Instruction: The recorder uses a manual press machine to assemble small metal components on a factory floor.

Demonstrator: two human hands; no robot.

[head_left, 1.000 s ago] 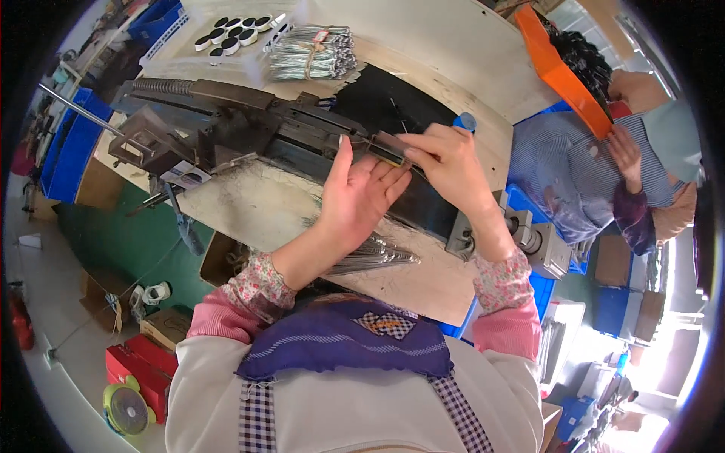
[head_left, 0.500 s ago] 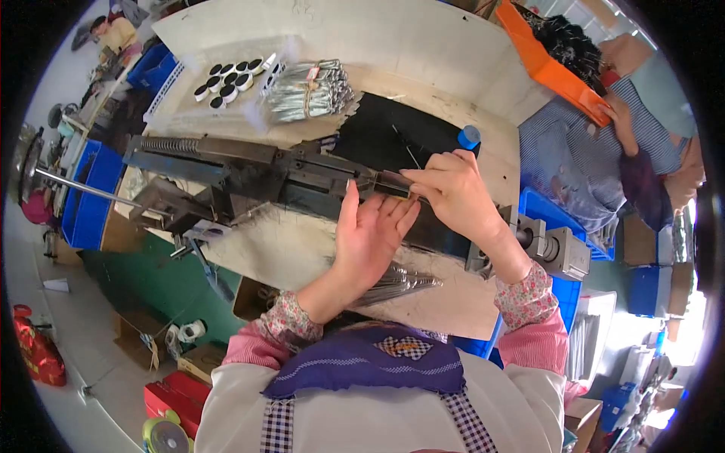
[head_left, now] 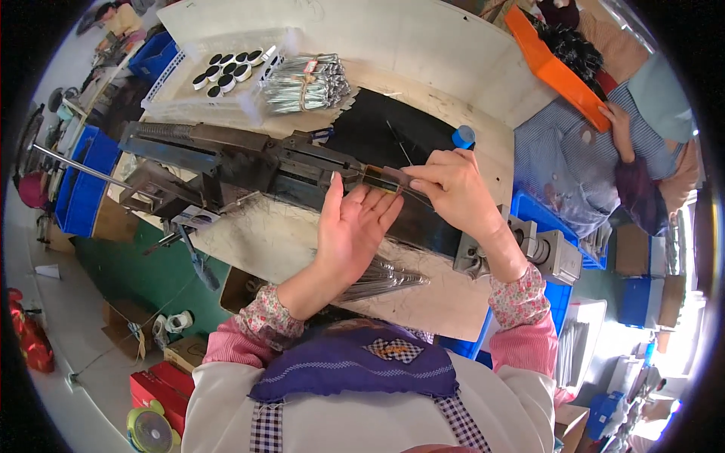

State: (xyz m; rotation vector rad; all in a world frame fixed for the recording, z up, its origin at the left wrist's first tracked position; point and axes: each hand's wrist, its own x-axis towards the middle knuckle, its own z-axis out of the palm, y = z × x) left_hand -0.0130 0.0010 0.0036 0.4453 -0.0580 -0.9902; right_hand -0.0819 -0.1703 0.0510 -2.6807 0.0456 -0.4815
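On the worn wooden bench, a right hand (head_left: 453, 189) pinches a small dark rectangular piece (head_left: 380, 179) against a long dark metal machine (head_left: 249, 162), while the left hand (head_left: 351, 230) lies open, palm up, just beneath it.

My left hand (head_left: 349, 235) and right hand (head_left: 455, 192) crowd the long dark machine (head_left: 249, 167), which bars the bench crosswise. Beyond it, the black mat (head_left: 377, 128) lies mostly bare, hemmed by the blue cap (head_left: 463, 137) and the bundle of metal rods (head_left: 306, 83). On the near side, a sheaf of thin rods (head_left: 381, 275) blocks the board (head_left: 264, 241) under my left wrist; the board's left stretch lies open.
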